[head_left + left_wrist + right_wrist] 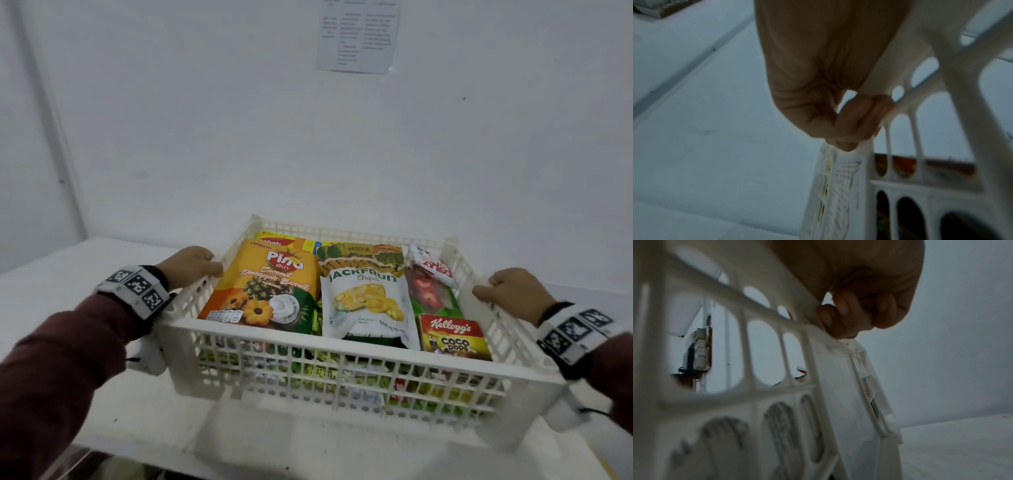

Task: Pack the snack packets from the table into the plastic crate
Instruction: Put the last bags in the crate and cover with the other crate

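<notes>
A white slatted plastic crate (pixel 342 334) is full of snack packets: an orange pineapple biscuit bag (pixel 263 287), a white jackfruit chips pouch (pixel 366 301), a Coco Pops box (pixel 452 337) and a red and white packet (pixel 431 270). My left hand (pixel 191 265) grips the crate's left rim (pixel 885 78), fingers curled under it. On the opposite side, my right hand (pixel 507 287) grips the right rim (pixel 781 305) the same way. The crate looks tilted and held a little above the white table (pixel 137 404).
A white wall (pixel 308 137) stands close behind the crate, with a printed sheet (pixel 358 34) taped high on it. The table's front edge (pixel 113 455) runs just below the crate.
</notes>
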Available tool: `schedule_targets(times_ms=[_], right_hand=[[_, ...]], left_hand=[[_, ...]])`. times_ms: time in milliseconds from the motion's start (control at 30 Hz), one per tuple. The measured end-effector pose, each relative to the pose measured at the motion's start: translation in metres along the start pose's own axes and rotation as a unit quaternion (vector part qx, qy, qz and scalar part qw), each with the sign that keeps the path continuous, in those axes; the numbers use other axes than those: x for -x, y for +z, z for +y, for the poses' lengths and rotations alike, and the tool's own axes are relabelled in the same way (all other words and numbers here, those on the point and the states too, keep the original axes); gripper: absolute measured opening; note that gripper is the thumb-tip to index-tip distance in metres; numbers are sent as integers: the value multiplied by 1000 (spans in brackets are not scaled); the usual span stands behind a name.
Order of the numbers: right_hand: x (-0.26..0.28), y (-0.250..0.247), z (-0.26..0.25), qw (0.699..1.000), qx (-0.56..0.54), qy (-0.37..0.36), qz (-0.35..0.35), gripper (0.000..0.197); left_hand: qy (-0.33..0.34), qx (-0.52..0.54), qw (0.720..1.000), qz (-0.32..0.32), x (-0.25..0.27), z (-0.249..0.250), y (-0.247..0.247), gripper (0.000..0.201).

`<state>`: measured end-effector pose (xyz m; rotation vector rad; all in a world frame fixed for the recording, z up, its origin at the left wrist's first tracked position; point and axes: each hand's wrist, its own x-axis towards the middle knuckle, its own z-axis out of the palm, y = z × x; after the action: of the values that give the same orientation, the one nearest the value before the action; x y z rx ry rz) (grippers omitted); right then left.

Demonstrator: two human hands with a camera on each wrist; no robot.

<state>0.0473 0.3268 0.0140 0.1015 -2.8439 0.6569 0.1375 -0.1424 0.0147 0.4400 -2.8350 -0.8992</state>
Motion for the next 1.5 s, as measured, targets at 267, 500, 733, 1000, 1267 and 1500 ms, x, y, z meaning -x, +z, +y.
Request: schedule_targets(times_ms=[267, 500, 733, 1000, 1267, 1500], right_hand=[[-1, 72, -125, 998, -28, -43, -44, 49], [-2, 152, -239, 995, -54, -58, -59, 55], [-15, 206, -316, 993, -62, -65, -82, 53], [-49, 241, -346, 995, -24, -61, -81, 52], [-74, 258, -363, 997, -12, -21, -72, 45], [-79, 262, -369, 998, -7, 0, -67, 43]], left_hand=[[-48, -22, 999, 15, 3, -116, -78, 36], [-84, -71, 994, 7, -19, -213, -149, 27], [-110, -87, 990, -14, -56, -286, -185, 18], [-104, -129, 986, -23, -123, -319, -184, 20], [-69, -119, 990, -37, -189, -332, -189, 23], [-46, -122, 991, -42, -214, -343, -190, 23]])
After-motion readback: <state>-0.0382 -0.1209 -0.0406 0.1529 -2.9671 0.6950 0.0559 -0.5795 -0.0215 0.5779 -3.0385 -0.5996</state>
